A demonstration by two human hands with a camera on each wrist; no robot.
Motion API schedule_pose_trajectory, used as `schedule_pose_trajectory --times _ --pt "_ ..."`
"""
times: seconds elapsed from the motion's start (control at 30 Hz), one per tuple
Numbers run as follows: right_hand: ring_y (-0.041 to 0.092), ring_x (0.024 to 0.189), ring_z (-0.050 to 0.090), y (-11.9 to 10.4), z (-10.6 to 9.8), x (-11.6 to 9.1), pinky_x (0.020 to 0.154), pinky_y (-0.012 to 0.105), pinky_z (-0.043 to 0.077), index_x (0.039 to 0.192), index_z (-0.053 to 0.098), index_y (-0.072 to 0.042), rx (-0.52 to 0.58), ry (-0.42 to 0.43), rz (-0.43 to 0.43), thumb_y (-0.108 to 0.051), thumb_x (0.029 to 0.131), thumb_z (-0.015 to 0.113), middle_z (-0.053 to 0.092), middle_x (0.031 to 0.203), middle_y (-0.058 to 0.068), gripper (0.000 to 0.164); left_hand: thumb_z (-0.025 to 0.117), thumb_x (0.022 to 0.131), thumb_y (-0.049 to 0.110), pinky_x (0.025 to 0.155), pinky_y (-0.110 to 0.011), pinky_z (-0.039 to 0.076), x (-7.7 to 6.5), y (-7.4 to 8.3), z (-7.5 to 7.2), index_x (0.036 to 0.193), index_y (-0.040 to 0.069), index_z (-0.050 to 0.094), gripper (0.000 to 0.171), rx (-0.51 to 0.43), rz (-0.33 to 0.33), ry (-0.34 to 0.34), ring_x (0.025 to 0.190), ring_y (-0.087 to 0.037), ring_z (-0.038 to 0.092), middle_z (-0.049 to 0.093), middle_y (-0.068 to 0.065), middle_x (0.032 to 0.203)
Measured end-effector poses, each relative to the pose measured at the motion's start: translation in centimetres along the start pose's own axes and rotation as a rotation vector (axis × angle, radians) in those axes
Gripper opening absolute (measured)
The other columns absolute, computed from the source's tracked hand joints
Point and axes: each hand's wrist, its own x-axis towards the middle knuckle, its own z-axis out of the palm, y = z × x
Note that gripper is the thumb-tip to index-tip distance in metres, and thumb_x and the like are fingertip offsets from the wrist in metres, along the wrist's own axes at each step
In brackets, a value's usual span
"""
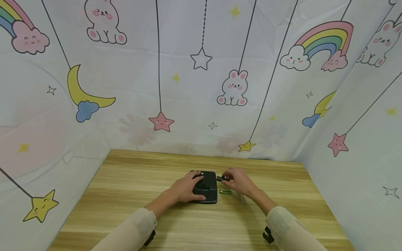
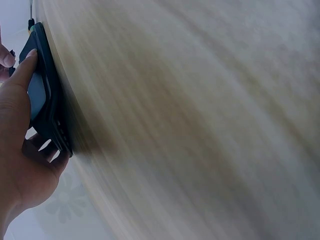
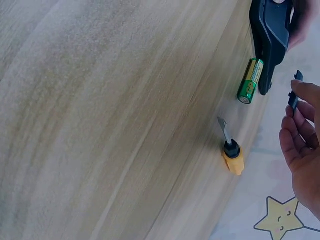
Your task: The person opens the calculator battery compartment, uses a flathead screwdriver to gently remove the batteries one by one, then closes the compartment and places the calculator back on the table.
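Observation:
A black, wedge-shaped electronic device point(image 1: 211, 181) lies back side up on the table, with a recess in its middle. My left hand point(image 1: 187, 188) grips it from the left, thumb on the near side and fingers at the far edge. Just right of the device, my right hand point(image 1: 239, 180) pinches a small black cover point(image 3: 295, 92) between thumb and fingers, held above the table. Below that hand a green battery point(image 3: 250, 81) lies beside the device's right edge.
A screwdriver point(image 3: 233, 156) with a yellow and black handle lies right of the battery, mostly hidden by the right hand in the head view. The wood-grain table point(image 1: 125, 195) meets a printed cloth backdrop point(image 1: 188, 94) at the back and sides.

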Motion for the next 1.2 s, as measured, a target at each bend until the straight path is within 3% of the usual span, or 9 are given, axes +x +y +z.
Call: schedule_pose_trajectory --times 0.37,1.2 --pt "0.007 0.079 0.057 -0.3 0.1 0.2 0.07 0.028 0.053 0.106 0.078 -0.011 -0.004 0.019 -0.027 -0.022 0.095 0.083 0.062 0.09 -0.008 0.016 0.071 0.093 0.069 0.111 -0.051 0.047 0.0 0.0 -0.1 0.163 0.016 0.044 0.092 0.002 0.0 0.005 0.154 -0.032 0.037 0.032 -0.01 0.17" --pt "0.01 0.078 0.058 -2.1 0.8 0.7 0.069 0.029 0.052 0.108 0.079 -0.009 0.064 0.005 -0.083 -0.021 0.096 0.083 0.064 0.091 -0.005 0.017 0.069 0.093 0.07 0.111 -0.051 0.047 0.1 -0.2 0.2 0.164 0.016 0.043 0.093 0.02 0.006 0.002 0.153 -0.032 0.038 0.031 -0.009 0.171"
